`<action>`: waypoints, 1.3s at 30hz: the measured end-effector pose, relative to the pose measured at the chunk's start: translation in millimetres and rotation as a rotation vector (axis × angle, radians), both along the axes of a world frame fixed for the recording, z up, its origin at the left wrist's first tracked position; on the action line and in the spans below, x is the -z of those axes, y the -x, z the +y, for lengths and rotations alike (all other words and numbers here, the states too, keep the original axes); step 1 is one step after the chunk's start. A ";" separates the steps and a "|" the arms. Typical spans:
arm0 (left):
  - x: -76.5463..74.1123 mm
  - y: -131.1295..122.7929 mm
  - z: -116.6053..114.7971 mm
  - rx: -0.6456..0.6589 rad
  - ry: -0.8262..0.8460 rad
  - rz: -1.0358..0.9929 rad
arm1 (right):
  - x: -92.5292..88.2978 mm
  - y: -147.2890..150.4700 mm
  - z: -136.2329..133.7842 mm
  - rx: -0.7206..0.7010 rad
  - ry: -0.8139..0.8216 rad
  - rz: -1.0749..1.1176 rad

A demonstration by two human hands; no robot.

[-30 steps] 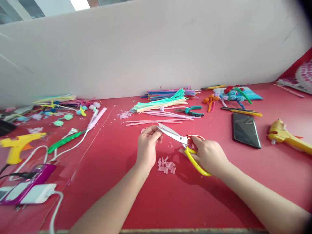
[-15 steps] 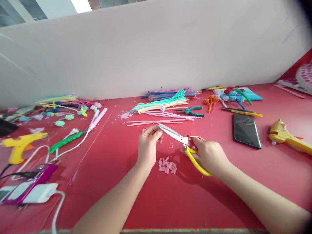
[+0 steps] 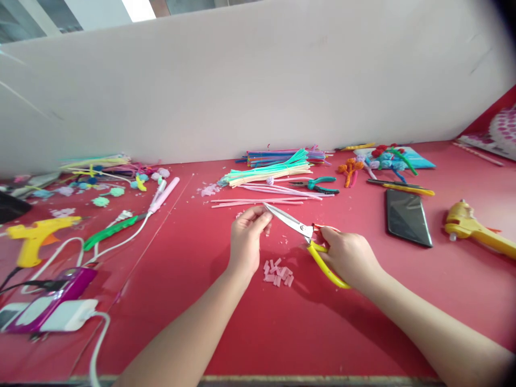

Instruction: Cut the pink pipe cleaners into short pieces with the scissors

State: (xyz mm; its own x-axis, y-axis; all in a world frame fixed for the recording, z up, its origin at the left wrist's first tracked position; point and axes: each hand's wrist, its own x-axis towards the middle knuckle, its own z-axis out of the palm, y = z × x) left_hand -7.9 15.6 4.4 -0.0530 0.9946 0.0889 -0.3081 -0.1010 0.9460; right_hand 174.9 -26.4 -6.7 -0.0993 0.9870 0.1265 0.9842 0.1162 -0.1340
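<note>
My right hand (image 3: 350,255) grips a pair of scissors (image 3: 293,221) with yellow handles. Their silver blades point left and look nearly closed, the tips lying at the fingers of my left hand (image 3: 247,242). That hand is closed in a pinch; whatever lies between thumb and fingers is too small or hidden to name. Below the blades, a small heap of short pale pink cut pieces (image 3: 278,272) rests on the red table (image 3: 258,333). Tiny pink scraps are scattered above the heap. Just beyond my left hand lie several long pink pipe cleaners (image 3: 258,203).
Behind are bundled mint pipe cleaners (image 3: 278,171) and teal-handled pliers (image 3: 318,184). On the right lie a black phone (image 3: 408,217) and a yellow tool (image 3: 479,228). Leftward are a yellow glue gun (image 3: 38,236), a green-handled tool (image 3: 110,232), a purple power strip (image 3: 72,293) and cables.
Both hands and the scissors keep almost the same pose. The whole view has shifted very slightly, and the scissor handles look a little closer together.
</note>
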 end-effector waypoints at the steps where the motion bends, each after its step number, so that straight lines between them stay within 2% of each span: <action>1: 0.0 -0.1 0.1 -0.003 -0.002 0.002 | 0.3 0.3 0.4 0.005 -0.005 0.021; 4: -0.1 -2.2 -0.8 0.048 -0.006 0.024 | 0.8 2.0 1.8 0.038 0.010 0.198; 9: -0.5 -10.4 -8.2 0.411 0.046 0.258 | -5.1 6.1 0.5 0.044 0.180 0.793; 11: -0.8 -13.5 -11.7 0.512 0.054 0.313 | -8.9 7.5 -0.8 0.045 0.260 1.006; 14: -1.9 -15.7 -15.6 0.613 0.073 0.344 | -13.6 8.8 -1.7 0.053 0.324 1.155; 22: -1.4 -14.5 -18.2 0.664 0.142 0.386 | -18.4 7.9 -3.2 0.025 0.392 1.149; 25: 0.3 -14.6 -17.7 0.637 0.135 0.402 | -14.2 8.1 -3.4 0.016 0.384 1.134; 30: 0.4 -14.5 -16.5 0.549 0.033 0.472 | -8.8 8.8 -2.2 0.020 0.351 1.105; 39: 3.2 -16.2 -18.8 0.534 0.035 0.506 | -12.0 11.0 -1.2 0.009 0.321 0.998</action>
State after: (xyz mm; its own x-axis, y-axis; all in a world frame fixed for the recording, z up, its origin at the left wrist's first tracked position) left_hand 8.3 -3.3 1.2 0.4782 0.8763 -0.0582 0.1683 -0.0264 0.9854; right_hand 163.9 -27.6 5.3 -0.0862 0.9888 -0.1214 0.4104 -0.0758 -0.9087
